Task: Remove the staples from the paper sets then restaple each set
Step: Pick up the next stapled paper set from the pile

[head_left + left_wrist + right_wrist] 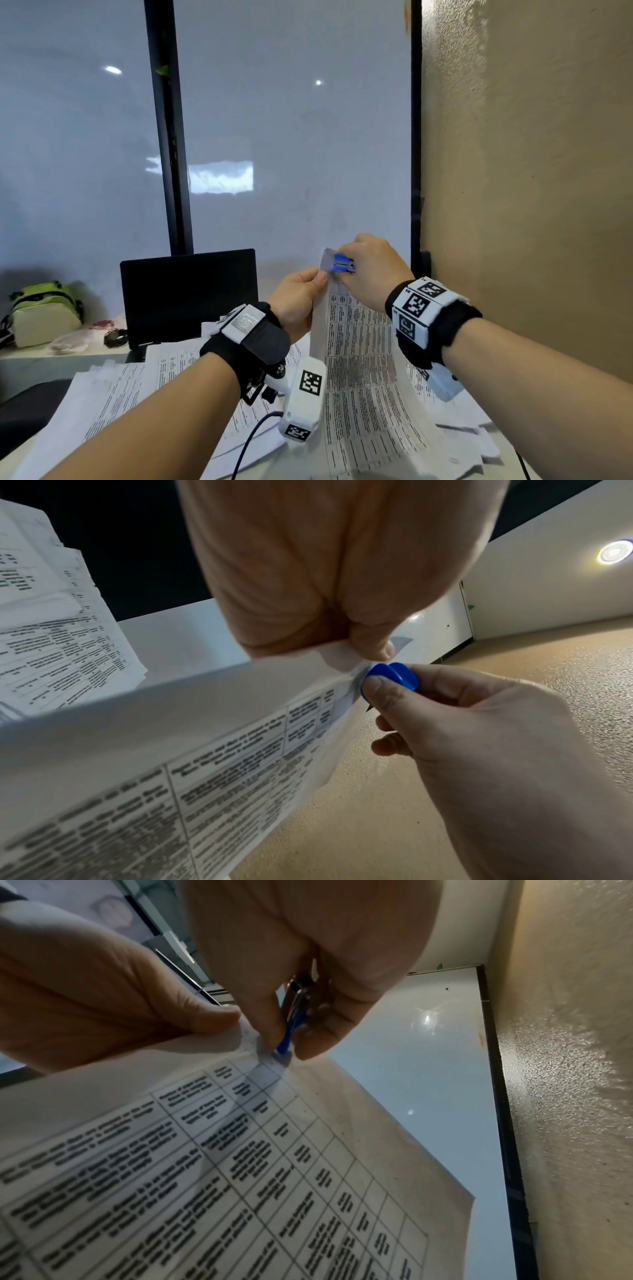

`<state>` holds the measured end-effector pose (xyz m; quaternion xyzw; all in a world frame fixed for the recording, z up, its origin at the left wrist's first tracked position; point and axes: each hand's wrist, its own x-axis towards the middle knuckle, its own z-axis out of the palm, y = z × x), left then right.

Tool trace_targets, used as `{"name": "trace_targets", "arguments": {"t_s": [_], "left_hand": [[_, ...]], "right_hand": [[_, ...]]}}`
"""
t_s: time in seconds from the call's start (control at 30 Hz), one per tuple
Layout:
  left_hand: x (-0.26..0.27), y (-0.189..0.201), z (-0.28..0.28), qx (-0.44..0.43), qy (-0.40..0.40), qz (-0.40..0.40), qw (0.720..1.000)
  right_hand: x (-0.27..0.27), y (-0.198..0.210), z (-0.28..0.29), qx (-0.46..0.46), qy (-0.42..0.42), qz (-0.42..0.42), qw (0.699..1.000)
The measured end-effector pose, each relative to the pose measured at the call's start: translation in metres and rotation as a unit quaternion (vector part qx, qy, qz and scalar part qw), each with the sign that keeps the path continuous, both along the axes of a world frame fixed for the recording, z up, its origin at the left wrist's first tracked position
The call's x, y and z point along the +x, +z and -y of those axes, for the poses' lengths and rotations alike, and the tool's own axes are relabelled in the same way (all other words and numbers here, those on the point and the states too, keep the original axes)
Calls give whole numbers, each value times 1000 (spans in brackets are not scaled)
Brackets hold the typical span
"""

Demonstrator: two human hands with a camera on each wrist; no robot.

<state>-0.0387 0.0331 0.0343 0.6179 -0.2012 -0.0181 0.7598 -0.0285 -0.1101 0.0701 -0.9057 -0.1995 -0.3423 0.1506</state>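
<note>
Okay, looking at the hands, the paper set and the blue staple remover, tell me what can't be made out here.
- The staple: hidden in every view by the blue staple remover and the right hand fingers.
- Printed text on the paper set: blurred in all views.
- Left hand fingers: head view, behind the sheet.
- Stapler: none in view.

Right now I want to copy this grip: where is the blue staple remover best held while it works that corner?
By its two blue wings, thumb on one and fingers on the other, as the right hand pinches the staple remover. Come from the paper set's open right side; the left hand occupies the other.
</note>
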Motion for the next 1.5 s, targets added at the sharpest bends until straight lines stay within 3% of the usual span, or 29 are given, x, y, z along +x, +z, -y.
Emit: {"name": "trace_targets", "arguments": {"t_s": [0.4, 1.17, 1.33, 1.5], "left_hand": [[-1, 2, 9, 5, 54, 5, 998], [-15, 8, 17, 44, 131, 45, 989], [-14, 7, 19, 43, 139, 34, 989], [-8, 9, 21, 16, 142, 13, 990]], "right_hand": [[-5, -4, 9, 16, 10, -10, 1000], [-11, -4, 3, -77, -30, -3, 997], [-12, -10, 3, -16, -28, -10, 999], [-7, -17, 2, 108, 9, -15, 994]]}}
